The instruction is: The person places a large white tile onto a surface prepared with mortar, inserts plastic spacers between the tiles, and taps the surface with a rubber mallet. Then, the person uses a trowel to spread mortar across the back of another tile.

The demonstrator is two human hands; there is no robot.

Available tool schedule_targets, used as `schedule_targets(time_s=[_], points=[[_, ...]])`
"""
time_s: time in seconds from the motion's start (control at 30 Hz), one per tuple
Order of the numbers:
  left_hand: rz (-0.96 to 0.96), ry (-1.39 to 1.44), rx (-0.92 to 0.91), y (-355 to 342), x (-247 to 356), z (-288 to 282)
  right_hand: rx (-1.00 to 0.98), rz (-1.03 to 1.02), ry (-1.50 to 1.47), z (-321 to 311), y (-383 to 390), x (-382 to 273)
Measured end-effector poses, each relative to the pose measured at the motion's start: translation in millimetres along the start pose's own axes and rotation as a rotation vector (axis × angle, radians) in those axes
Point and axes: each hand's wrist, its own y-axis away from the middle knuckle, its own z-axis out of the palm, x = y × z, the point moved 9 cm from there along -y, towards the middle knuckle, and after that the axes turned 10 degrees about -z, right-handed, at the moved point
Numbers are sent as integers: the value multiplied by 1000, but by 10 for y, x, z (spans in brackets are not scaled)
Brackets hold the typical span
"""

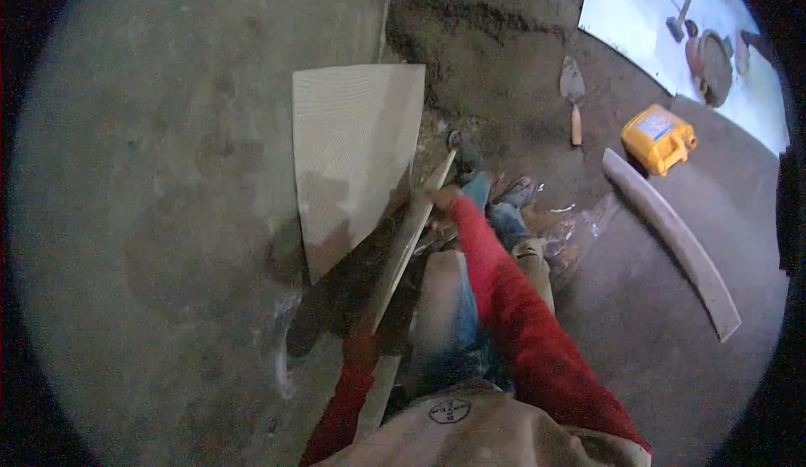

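A long pale board stands on edge, slanting away from my body. My right hand, blurred, has its fingers closed around it near the upper end. My left forearm in a red sleeve reaches the board's lower end; the hand itself is hidden behind it or in shadow. Left of the board, a cream tile-like sheet with a tapering outline lies on the concrete floor. My bent legs in jeans are under my right arm, beside scattered scraps.
A trowel with a wooden handle and a yellow jerrycan lie to the right, above a curved pale offcut. At the top right, a white sheet holds a hammer and a round dish-like object. A rough dark patch runs across the top middle.
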Motion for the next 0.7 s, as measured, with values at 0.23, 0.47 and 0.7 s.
schedule_targets(time_s=[0.23, 0.47, 0.7], points=[[-23, 118, -182, 192, -456, 513, 98, -171, 318, 115, 241, -493], [306, 221, 420, 1104, -466, -1403, 1084, -70, -688, -1862, 2305, -441], [293, 242, 192, 1153, -543, -2046, 1214, -611, -1109, -3580, 2885, -848]])
